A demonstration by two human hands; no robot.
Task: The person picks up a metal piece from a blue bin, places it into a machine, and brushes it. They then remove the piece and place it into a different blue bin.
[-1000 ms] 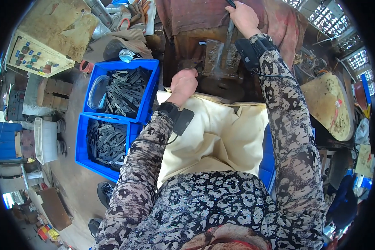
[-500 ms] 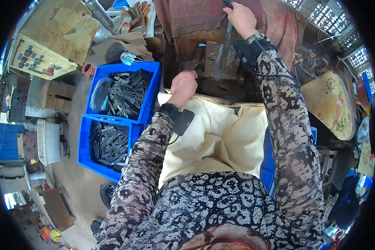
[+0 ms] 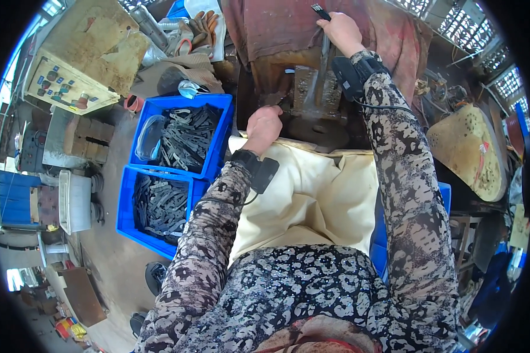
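My right hand (image 3: 343, 32) is closed at the top of the view around a dark, narrow piece (image 3: 320, 11) with pale stripes at its tip. Just below that hand stands a thin metal rod (image 3: 324, 56), running down to a rough, wet-looking metal block (image 3: 307, 88). I cannot tell whether the rod joins the striped piece. My left hand (image 3: 264, 125) is a closed fist at the near left edge of the machine's dark basin; what it holds, if anything, is hidden. To its right lies a brown round disc with a hole (image 3: 321, 133).
Two blue bins (image 3: 228, 117) on my left hold several dark flat metal strips (image 3: 185, 138); the farther one also holds a clear plastic container (image 3: 150, 138). A cream apron (image 3: 300, 200) covers my lap. Beyond are a control box (image 3: 65, 88), gloves (image 3: 203, 26) and a reddish cloth (image 3: 288, 26).
The whole view has shifted slightly down and right. More of the striped piece shows above my right hand. My left hand stays closed near the basin edge.
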